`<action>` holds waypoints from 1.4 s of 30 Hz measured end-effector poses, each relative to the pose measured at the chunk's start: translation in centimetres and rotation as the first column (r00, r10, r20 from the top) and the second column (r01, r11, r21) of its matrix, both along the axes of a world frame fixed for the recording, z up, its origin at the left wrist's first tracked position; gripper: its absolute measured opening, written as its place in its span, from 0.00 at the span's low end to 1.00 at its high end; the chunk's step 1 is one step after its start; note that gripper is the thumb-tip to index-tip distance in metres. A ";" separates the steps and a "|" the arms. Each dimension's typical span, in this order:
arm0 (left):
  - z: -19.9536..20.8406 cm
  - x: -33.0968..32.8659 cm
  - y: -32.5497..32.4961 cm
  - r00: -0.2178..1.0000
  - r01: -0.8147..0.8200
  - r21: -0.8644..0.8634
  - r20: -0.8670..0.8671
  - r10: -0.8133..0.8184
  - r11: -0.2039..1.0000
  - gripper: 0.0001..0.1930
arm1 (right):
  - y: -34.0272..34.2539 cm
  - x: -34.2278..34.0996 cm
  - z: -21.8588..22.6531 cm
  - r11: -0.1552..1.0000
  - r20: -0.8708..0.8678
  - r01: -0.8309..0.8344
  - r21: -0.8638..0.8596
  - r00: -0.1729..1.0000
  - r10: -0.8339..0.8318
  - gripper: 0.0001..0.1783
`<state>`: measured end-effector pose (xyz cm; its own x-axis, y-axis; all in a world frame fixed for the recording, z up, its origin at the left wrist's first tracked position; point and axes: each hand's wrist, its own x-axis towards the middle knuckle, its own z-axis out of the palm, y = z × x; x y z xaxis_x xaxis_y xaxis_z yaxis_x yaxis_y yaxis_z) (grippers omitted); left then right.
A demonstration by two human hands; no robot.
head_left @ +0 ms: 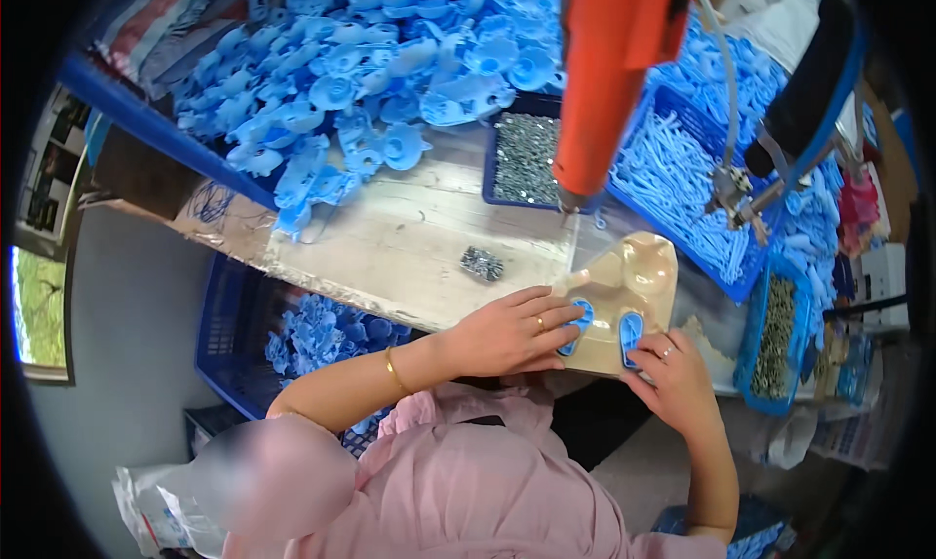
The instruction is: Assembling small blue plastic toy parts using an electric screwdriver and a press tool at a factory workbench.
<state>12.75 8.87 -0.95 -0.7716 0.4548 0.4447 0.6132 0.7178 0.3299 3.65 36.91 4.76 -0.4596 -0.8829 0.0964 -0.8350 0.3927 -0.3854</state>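
Left hand (512,332) and right hand (675,379) apart, each pressing a blue plastic piece (579,323) onto tan jig (624,284), near blue tray of screws (525,159)

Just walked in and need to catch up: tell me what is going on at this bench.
A person presses two small blue plastic pieces into a tan block on the wooden bench. The left hand rests on the left blue piece; the right hand fingers the right blue piece. An orange tool hangs above, near a tray of screws.
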 end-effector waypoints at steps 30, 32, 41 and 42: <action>4.0 -1.8 -8.7 0.893 -0.100 0.497 0.427 -0.143 0.862 0.15 | -9.5 2.3 5.0 0.884 -0.282 -0.105 -0.455 0.959 -0.032 0.21; 3.4 -2.2 -5.6 0.885 -0.068 0.539 0.421 -0.198 0.840 0.18 | -9.2 2.3 4.7 0.902 -0.291 -0.177 -0.395 0.955 0.060 0.21; 1.0 -1.5 -0.5 0.944 -0.131 0.382 0.331 -0.003 0.915 0.47 | -4.1 1.6 -1.2 0.963 -0.271 0.113 -0.243 0.946 -0.179 0.21; 0.7 -1.8 -0.1 0.948 -0.130 0.373 0.319 0.005 0.919 0.47 | -4.1 1.4 -2.4 0.967 -0.295 0.101 -0.233 0.941 -0.169 0.21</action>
